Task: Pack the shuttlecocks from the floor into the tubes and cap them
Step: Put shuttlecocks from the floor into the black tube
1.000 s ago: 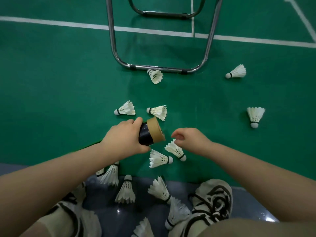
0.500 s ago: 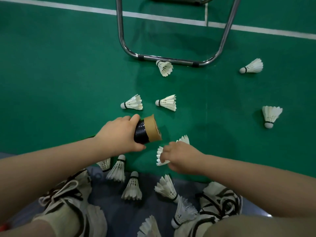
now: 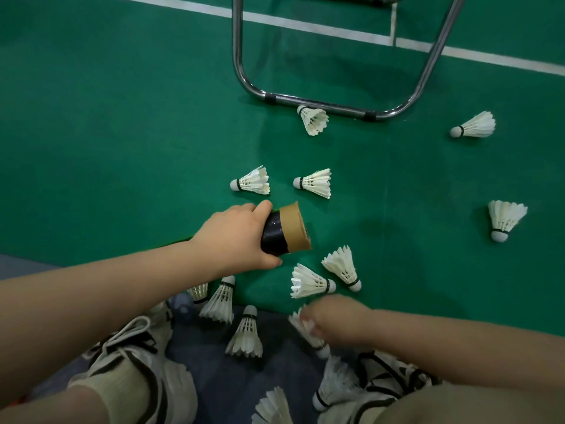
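My left hand (image 3: 235, 237) is shut on a dark tube (image 3: 275, 234) with a brown cardboard rim. I hold it tilted just above the green floor, its mouth facing right. My right hand (image 3: 336, 322), blurred by motion, rests with curled fingers on the feathers of a shuttlecock (image 3: 315, 341) at the grey floor's edge; the grip is unclear. Two shuttlecocks (image 3: 308, 281) (image 3: 344, 267) lie just right of the tube's mouth. Two more (image 3: 252, 182) (image 3: 315, 182) lie beyond the tube. Several others sit near my shoes.
A chrome chair frame (image 3: 321, 105) stands ahead, with a shuttlecock (image 3: 313, 119) against its bar. Two shuttlecocks (image 3: 475, 127) (image 3: 504, 217) lie far right. My shoes (image 3: 137, 356) (image 3: 388, 374) rest on the grey floor strip (image 3: 232, 377). White court lines (image 3: 336, 30) cross the green floor.
My right hand pulled back from the two shuttlecocks by the tube's mouth, left them on the floor, and dropped toward one nearer my shoes. The left hand kept the tube steady.
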The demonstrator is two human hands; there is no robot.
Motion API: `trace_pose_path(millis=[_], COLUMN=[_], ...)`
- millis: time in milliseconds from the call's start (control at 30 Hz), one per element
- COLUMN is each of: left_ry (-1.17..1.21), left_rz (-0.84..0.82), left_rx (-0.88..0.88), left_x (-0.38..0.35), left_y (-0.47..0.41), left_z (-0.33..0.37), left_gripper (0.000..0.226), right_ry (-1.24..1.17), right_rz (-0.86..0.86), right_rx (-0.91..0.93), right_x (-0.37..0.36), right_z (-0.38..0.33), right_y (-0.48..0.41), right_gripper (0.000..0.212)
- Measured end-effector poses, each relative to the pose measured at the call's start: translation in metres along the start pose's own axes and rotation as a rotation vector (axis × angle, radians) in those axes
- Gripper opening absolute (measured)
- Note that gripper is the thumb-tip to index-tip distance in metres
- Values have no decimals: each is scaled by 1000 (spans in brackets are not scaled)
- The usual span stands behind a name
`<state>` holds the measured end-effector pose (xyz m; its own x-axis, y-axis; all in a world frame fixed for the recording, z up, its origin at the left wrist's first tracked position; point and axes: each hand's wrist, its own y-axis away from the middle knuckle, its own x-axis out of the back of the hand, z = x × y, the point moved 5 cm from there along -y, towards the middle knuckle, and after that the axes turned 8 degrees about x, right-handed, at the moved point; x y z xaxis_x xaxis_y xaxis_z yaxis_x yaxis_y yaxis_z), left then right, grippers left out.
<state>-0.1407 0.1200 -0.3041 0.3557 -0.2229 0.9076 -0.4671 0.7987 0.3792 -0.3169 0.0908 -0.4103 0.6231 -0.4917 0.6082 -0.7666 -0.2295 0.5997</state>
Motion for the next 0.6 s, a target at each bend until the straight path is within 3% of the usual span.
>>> trace_pose_path(millis=[133, 200, 267, 333, 400, 467, 533, 600], left_ry=[44, 52, 54, 48, 46, 55, 62, 54], left_rz=[24, 36, 34, 26, 19, 15, 8, 0], left_rx=[27, 39, 44, 45, 47, 47, 48, 44], left_x=[5, 7, 8, 7, 6, 5, 4, 2], left_y=[-5, -7, -7, -7, -7, -7, -7, -7], left_z=[-4, -7, -7, -7, -6, -5, -3, -1], left_gripper=[58, 58, 58, 57, 58, 58, 58, 58], right_ry=[-460, -640, -676, -580, -390, -210, -140, -158], right_rz=[497, 765, 898, 917, 860, 695, 343, 1], right_rx=[-251, -384, -498, -557, -546, -450, -290, -162], right_x=[80, 106, 113, 108, 96, 76, 42, 2], right_z=[41, 65, 85, 96, 95, 79, 50, 14], right_y=[11, 23, 34, 43, 47, 43, 33, 31], right_gripper=[12, 21, 39, 53, 58, 44, 31, 42])
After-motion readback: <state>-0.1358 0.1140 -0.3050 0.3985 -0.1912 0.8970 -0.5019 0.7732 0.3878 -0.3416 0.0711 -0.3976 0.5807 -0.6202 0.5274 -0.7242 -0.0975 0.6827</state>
